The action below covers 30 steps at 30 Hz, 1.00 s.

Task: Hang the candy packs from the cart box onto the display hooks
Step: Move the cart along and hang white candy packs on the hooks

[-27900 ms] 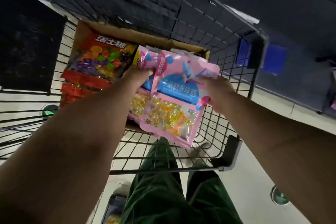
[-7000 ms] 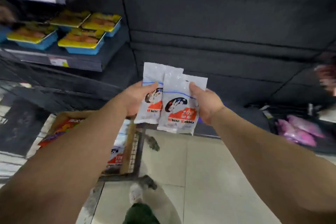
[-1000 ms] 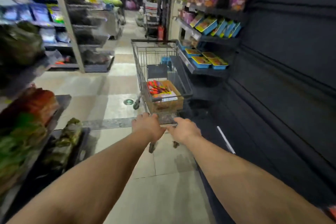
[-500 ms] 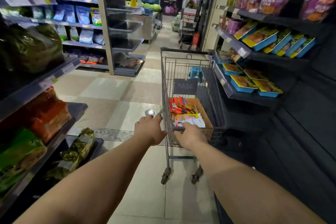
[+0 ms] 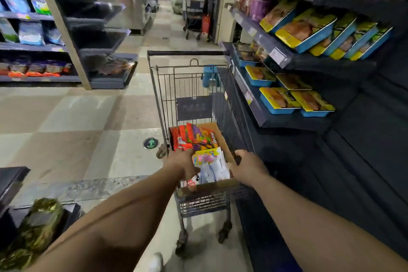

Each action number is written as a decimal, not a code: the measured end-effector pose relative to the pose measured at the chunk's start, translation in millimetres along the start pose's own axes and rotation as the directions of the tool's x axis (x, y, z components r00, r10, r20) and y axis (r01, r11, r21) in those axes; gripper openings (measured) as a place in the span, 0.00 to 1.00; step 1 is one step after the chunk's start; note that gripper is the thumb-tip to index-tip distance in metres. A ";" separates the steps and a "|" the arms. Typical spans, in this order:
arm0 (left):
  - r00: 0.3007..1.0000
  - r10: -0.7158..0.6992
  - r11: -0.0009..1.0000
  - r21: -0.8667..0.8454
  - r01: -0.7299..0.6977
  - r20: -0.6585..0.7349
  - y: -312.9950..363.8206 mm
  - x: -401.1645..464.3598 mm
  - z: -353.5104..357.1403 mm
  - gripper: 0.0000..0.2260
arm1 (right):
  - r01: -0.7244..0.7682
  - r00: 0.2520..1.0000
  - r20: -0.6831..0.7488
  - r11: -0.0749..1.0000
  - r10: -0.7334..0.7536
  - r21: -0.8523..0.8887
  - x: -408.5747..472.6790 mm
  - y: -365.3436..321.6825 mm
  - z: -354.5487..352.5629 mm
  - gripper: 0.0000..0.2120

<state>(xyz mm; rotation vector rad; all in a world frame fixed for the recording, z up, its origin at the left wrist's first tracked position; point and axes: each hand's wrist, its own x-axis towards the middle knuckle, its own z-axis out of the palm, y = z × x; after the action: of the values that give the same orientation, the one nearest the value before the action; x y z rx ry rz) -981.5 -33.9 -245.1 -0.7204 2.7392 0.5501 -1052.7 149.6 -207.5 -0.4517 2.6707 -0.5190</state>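
The wire cart (image 5: 186, 53) stands in the aisle right in front of me. Inside it sits the brown cardboard box (image 5: 222, 137). The box holds red candy packs (image 5: 191, 137) at the far end, a yellow and pink pack (image 5: 204, 156) in the middle, and white packs (image 5: 215, 170) nearest me. My left hand (image 5: 180, 164) lies over the box's left side with its fingers curled down beside the packs; what they touch is hidden. My right hand (image 5: 247, 168) grips the cart's right rim beside the box. No display hooks show.
On the right, dark shelves (image 5: 262, 115) carry blue and yellow trays (image 5: 295, 100), with a bare dark panel (image 5: 364, 161) below them. Stocked shelves (image 5: 66, 46) line the left side. Tiled floor (image 5: 88, 130) stretches ahead, and another trolley (image 5: 194, 6) stands at the far end.
The cart has come closer to me. My hands have shifted forward from its near rim, the left over the box, the right onto the side rim.
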 end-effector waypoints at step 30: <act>0.720 0.022 0.991 0.078 -0.106 0.694 -63.6 316.2 166.7 0.26 | -0.799 0.589 0.409 0.423 0.697 0.428 202.2 11.7 193.6 0.24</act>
<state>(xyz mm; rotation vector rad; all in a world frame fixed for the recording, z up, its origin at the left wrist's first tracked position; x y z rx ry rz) -1191.3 -147.4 -518.8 -0.2901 2.0599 0.5345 -1150.8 27.7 -439.9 0.8473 2.0463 -0.8765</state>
